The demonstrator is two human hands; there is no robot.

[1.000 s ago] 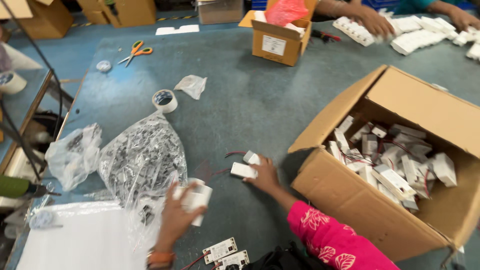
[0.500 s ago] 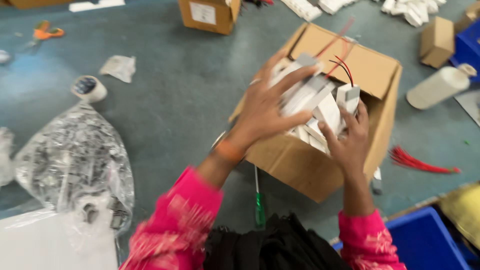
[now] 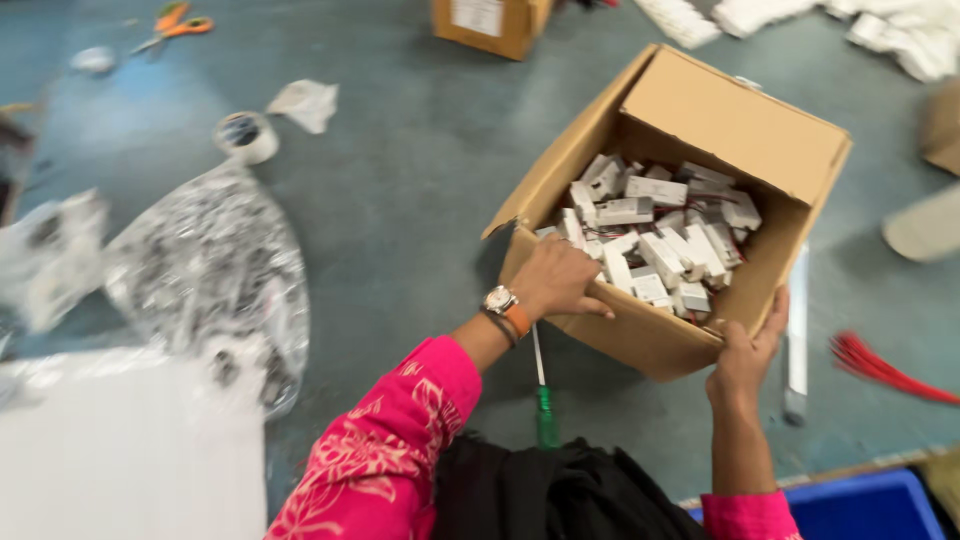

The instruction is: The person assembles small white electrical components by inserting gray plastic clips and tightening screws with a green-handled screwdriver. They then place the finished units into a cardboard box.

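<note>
An open cardboard box (image 3: 720, 120) sits on the grey-blue table, filled with several small white plastic parts (image 3: 650, 235). My left hand (image 3: 555, 280) grips the box's near wall at its left corner, fingers curled over the rim. My right hand (image 3: 745, 350) holds the box's near right corner from outside, thumb on the rim. Both arms wear pink patterned sleeves, and a watch with an orange strap is on my left wrist.
A green-handled screwdriver (image 3: 543, 400) lies beneath the box's near edge. Clear plastic bags (image 3: 215, 270) lie at left, a tape roll (image 3: 245, 135) and orange scissors (image 3: 175, 22) beyond. Red wires (image 3: 880, 365) lie right, a blue bin (image 3: 860, 505) at bottom right, another carton (image 3: 490, 25) far.
A second ago my hands held white parts on the table beside the box. Half a second ago they were over the box with parts. Now both grip the box's near wall.
</note>
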